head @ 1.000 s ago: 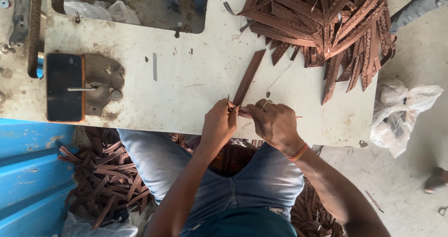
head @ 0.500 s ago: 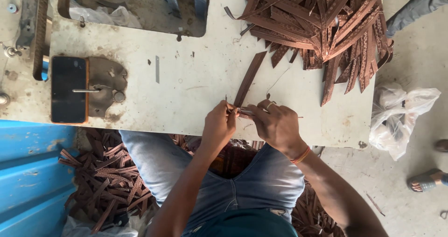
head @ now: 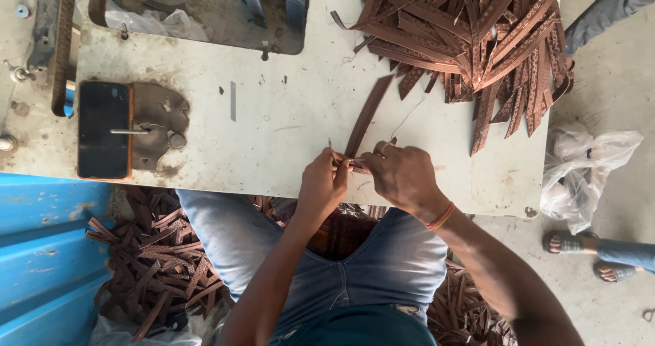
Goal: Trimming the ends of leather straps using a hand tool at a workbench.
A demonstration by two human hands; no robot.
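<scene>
Strap: brown strip flat on the table, near end pinched at the front edge between left hand and right hand, both closed on it. Long axis runs from 7 to 1 o'clock, far end toward the pile. A small tool may be held; unclear. End is best kept taut and flat.

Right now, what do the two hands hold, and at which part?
Both the left hand and the right hand pinch the near end of a brown strap; the left also holds a thin tool.
</scene>
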